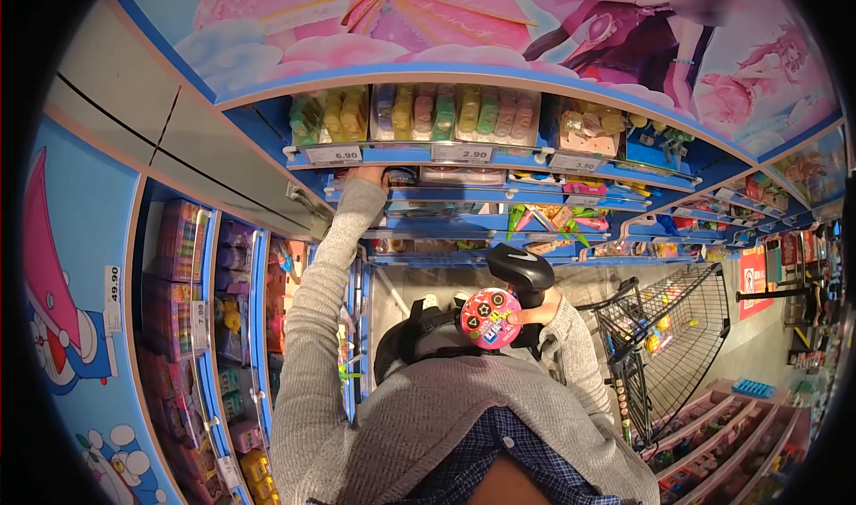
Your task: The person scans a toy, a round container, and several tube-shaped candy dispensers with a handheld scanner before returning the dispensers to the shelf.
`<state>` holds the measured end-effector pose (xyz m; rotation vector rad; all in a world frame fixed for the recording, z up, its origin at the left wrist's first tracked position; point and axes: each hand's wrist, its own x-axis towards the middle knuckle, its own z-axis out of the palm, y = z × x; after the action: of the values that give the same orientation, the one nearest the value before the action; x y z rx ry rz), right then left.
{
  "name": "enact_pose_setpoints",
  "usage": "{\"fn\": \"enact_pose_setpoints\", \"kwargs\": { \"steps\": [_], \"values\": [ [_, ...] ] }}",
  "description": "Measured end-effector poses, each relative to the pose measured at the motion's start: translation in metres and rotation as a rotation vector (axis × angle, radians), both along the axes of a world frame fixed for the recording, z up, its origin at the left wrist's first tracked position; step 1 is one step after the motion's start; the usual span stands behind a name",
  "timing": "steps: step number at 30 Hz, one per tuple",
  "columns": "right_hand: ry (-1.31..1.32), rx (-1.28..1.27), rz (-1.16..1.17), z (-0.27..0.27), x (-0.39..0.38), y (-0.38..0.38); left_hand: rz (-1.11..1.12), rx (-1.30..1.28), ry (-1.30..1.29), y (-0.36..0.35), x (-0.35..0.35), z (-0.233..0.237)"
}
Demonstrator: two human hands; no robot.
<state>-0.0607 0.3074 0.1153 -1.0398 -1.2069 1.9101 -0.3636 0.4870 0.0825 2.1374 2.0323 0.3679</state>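
Observation:
My left hand reaches into the second shelf, just under the 6.90 price tag. Its fingers are mostly hidden among the goods, beside a dark round-edged package. Close to my body, my right hand grips a round pink-and-red pack with dark circles bearing symbols, the thumb lying over its edge. A black rounded device, shaped like a handheld scanner head, sticks up right at the same hand.
Bottles in pastel colours line the top shelf. A black wire shopping cart stands to my right with small items inside. Side shelves with boxed goods rise at my left. Slanted pink display racks are at lower right.

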Motion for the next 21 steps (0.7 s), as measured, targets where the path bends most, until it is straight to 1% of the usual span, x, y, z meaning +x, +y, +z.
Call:
{"fn": "enact_pose_setpoints", "kwargs": {
  "steps": [2, 8, 10, 12, 14, 16, 20, 21],
  "values": [
    [-0.012, 0.022, 0.037, -0.002, 0.001, 0.001, -0.164, 0.135, 0.08, 0.002, -0.003, -0.006],
    [-0.019, 0.024, 0.041, -0.004, 0.003, 0.0, -0.15, 0.091, 0.094, 0.007, -0.006, -0.014],
    [0.003, -0.001, -0.031, 0.001, -0.002, 0.0, -0.123, 0.075, 0.08, 0.007, -0.005, -0.017],
    [0.009, 0.003, -0.037, 0.003, -0.003, 0.001, -0.096, 0.06, 0.067, 0.007, -0.005, -0.021],
    [0.014, 0.007, -0.043, 0.001, -0.001, 0.001, -0.131, 0.197, 0.068, 0.005, -0.005, -0.024],
    [-0.011, 0.044, 0.03, -0.004, 0.003, 0.002, -0.144, 0.209, 0.076, 0.003, -0.005, -0.024],
    [-0.011, 0.055, 0.03, 0.0, 0.002, 0.002, -0.137, 0.24, 0.067, -0.005, 0.0, -0.014],
    [-0.002, 0.011, 0.025, 0.004, 0.001, 0.002, -0.135, 0.239, 0.069, -0.006, 0.002, -0.012]
  ]
}}
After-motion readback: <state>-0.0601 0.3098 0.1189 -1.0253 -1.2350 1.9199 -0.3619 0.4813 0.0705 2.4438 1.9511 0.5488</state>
